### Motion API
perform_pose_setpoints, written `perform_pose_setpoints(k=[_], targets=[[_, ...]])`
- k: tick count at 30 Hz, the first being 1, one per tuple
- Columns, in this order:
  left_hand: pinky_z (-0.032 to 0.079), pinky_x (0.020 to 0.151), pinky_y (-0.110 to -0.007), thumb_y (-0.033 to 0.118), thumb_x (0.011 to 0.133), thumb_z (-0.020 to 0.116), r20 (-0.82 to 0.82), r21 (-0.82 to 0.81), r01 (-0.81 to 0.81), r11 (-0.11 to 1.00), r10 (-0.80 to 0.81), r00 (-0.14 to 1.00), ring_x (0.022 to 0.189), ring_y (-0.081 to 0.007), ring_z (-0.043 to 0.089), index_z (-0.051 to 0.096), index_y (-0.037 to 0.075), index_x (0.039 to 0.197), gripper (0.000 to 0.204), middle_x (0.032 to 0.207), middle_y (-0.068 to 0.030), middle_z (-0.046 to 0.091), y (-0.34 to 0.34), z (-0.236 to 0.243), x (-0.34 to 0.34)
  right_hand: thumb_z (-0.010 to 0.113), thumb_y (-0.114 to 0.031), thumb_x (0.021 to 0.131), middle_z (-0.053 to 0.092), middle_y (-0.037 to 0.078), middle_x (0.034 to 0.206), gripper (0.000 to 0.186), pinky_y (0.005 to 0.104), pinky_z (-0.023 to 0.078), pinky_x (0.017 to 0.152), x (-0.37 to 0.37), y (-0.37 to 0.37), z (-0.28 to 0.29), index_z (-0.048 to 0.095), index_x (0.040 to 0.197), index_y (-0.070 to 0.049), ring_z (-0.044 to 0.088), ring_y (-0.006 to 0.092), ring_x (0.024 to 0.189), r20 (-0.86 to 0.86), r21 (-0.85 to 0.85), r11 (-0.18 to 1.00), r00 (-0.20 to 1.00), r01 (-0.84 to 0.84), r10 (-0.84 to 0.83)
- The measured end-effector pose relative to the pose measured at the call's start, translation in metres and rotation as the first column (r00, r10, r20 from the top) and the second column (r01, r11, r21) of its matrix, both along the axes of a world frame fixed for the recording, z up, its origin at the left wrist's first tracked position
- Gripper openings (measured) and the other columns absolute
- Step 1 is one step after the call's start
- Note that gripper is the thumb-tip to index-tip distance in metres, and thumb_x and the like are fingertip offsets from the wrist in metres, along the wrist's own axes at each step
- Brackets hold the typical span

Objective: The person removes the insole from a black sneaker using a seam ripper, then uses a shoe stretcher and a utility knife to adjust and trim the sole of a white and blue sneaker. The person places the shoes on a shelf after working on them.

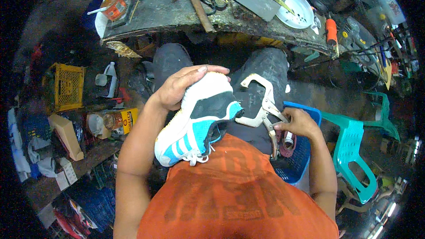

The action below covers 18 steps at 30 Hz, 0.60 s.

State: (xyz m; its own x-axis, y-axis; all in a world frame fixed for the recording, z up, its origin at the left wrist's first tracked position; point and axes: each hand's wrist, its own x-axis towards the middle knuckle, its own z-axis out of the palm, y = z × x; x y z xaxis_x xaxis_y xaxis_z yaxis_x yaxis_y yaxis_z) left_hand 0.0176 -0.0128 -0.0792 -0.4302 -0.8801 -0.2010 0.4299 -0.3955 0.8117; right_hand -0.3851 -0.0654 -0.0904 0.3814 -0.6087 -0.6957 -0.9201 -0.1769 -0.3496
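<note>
A white, blue and black sneaker (195, 119) lies on its side across my lap, its laces toward my belly. My left hand (188, 84) is wrapped over the sneaker's upper end, fingers along the white sole. Over my right thigh is a metal locking C-clamp (265, 99), its jaws apart and beside the shoe. My right hand (297, 123) grips the clamp's handles, thumb and fingers closed round them. One jaw tip comes close to the shoe's opening; whether they touch I cannot tell.
A worn workbench (155, 11) stands ahead, with a hammer (198, 6), scissors (214, 0), a white plate (294, 9) and an orange tub (116, 8). A blue basket (305, 150) sits by my right hip, a green plastic stool (352, 150) beyond it. At left is a yellow crate (68, 87).
</note>
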Motion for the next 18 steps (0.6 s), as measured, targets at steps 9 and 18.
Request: perform_pose_setpoints(k=[9, 18], targets=[[0.042, 0.109, -0.034, 0.027, 0.071, 0.088, 0.343, -0.178, 0.187, 0.966, -0.117, 0.932, 0.122, -0.0192, 0.058, 0.053, 0.001, 0.142, 0.083, 0.132, -0.0099, 0.063, 0.004, -0.011, -0.02, 0.079, -0.029, 0.085, 0.071, 0.017, 0.106, 0.036, 0.0425, 0.052, 0.089, 0.04, 0.014, 0.028, 0.071, 0.108, -0.003, 0.067, 0.0345, 0.102, 0.36, -0.478, 0.846, 0.931, 0.236, -0.057], [0.045, 0.105, -0.032, 0.022, 0.076, 0.085, 0.297, -0.076, 0.152, 0.985, -0.123, 0.947, 0.114, -0.0151, 0.06, 0.055, 0.001, 0.14, 0.074, 0.124, -0.0064, 0.066, -0.001, -0.024, -0.021, 0.079, -0.025, 0.087, 0.07, 0.012, 0.099, 0.028, 0.0406, 0.052, 0.086, 0.071, 0.035, 0.035, 0.071, 0.103, -0.005, 0.066, 0.031, 0.097, 0.524, -0.385, 0.879, 0.851, 0.28, -0.042]])
